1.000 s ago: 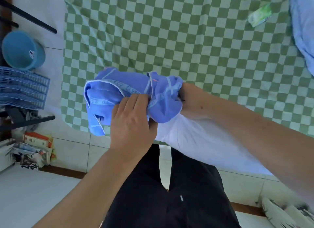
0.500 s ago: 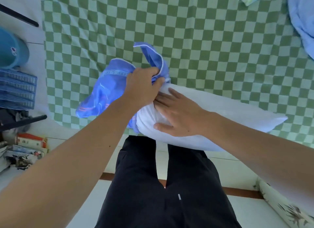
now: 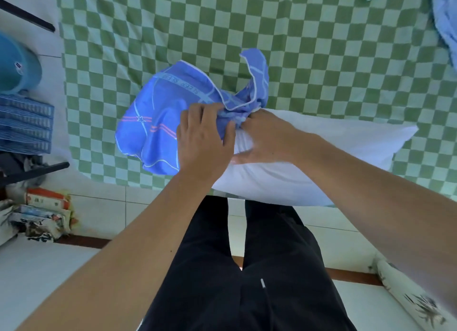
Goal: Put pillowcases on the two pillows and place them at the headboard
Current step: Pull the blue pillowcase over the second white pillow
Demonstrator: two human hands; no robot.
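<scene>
A white pillow [image 3: 321, 152] lies across the near edge of the bed, its left end inside a blue patterned pillowcase [image 3: 158, 118]. My left hand [image 3: 205, 143] grips the bunched opening of the pillowcase over that end. My right hand [image 3: 267, 138] lies on the pillow beside it, fingertips at the pillowcase's edge and the thumb spread below. A flap of the pillowcase stands up behind both hands. Only this one pillow is in view.
The bed is covered by a green-and-white checked sheet [image 3: 296, 46]. A light blue cloth [image 3: 445, 21] lies at the bed's far right. A blue bucket [image 3: 17, 66], blue baskets [image 3: 24, 125] and stacked packets [image 3: 44, 212] stand on the tiled floor at left.
The pillowcase has gone from a bunched wad between both hands to covering the pillow's left end. My right hand came out from behind it and now lies on top of the pillow.
</scene>
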